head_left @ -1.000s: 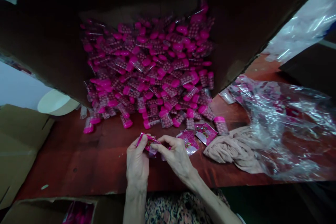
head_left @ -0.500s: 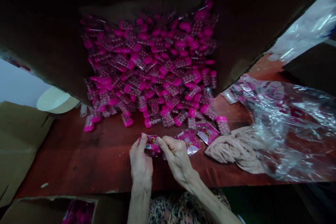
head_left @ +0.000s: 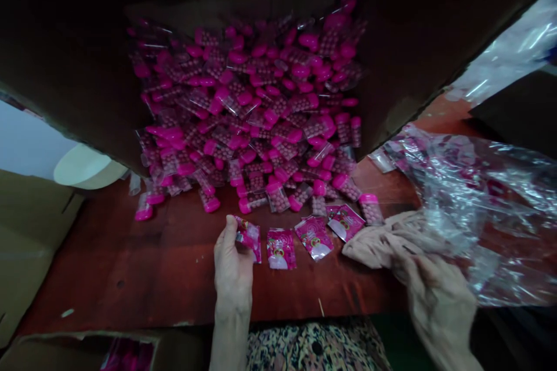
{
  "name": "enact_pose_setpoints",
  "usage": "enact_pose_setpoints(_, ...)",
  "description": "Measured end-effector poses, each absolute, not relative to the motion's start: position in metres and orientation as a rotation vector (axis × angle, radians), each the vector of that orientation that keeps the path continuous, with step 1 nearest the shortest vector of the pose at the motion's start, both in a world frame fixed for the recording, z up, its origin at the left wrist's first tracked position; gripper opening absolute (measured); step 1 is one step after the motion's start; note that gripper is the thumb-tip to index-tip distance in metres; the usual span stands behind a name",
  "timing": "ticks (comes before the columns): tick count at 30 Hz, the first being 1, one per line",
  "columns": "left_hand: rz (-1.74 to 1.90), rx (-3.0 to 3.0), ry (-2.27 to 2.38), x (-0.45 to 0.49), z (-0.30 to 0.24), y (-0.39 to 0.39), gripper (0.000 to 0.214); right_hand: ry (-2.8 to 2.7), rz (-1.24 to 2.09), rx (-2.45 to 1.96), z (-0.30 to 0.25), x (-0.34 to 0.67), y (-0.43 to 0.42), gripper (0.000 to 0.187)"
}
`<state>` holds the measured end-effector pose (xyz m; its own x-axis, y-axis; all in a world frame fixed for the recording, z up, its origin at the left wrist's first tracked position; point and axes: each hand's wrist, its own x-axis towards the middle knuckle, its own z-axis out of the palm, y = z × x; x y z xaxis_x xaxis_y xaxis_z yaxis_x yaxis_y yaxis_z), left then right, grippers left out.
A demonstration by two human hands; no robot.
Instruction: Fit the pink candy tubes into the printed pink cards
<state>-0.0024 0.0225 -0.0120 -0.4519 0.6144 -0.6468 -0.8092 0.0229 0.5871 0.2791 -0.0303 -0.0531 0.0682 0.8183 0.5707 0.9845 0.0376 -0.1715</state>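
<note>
My left hand (head_left: 232, 269) pinches a small pink printed sachet (head_left: 251, 240) between thumb and fingers, just above the table. Beside it a second pink sachet (head_left: 281, 248) lies flat on the wood. Farther right lie more pink sachets (head_left: 315, 237), partly overlapping one another. My right hand (head_left: 439, 301), smeared by motion, is at the crumpled beige cloth (head_left: 383, 237); its fingers close on the near edge. A heap of clear, pink-capped bottles (head_left: 278, 194) filled with small balls spreads behind the sachets.
The heap spills from a large cardboard box (head_left: 404, 58) on the reddish-brown table (head_left: 143, 266). Clear plastic wrap (head_left: 487, 203) covers the right side. A pale bowl (head_left: 89, 168) stands at left, near cardboard flaps (head_left: 37, 232). An open box (head_left: 174, 351) with pink items sits below the table's front edge.
My right hand has left the sachet at my left hand and moved right to the cloth. A sachet now lies flat beside my left hand, which still holds one.
</note>
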Motion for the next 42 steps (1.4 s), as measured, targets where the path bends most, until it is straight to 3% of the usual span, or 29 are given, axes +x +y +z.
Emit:
enact_pose_setpoints(3,1.647,-0.274,1.158,-0.003,-0.009,0.024,0.013,-1.66,-0.302,-1.877,-0.027,0.251,-0.003,0.046)
enact_pose_setpoints(6,1.649,-0.295,1.127,-0.006,-0.003,0.025,0.013,-1.627,0.12,-1.811,-0.017,0.191,0.029,0.045)
enact_pose_setpoints(11,1.689,-0.315,1.09,-0.015,0.011,0.027,0.018,-1.701,0.257,-1.805,-0.036,0.107,0.07,0.03)
enact_pose_setpoints(16,1.729,-0.351,1.07,-0.024,0.016,0.034,0.022,-1.636,0.453,-1.774,-0.036,0.106,0.07,0.026)
enact_pose_setpoints(23,1.729,-0.269,1.051,-0.017,0.012,0.038,0.016,-1.339,1.108,-1.435,0.009,0.107,0.03,0.029)
enact_pose_setpoints(28,1.653,-0.088,1.081,-0.006,0.01,0.033,0.025,-1.433,0.928,-1.472,0.012,0.095,0.015,0.025)
enact_pose_setpoints(38,1.836,0.112,1.23,0.004,0.01,0.032,0.031,-1.658,0.516,-1.363,0.003,0.101,0.005,0.016)
enact_pose_setpoints(42,1.743,0.18,1.19,0.015,0.011,0.026,0.021,-1.623,0.407,-1.354,-0.004,0.099,0.006,0.015)
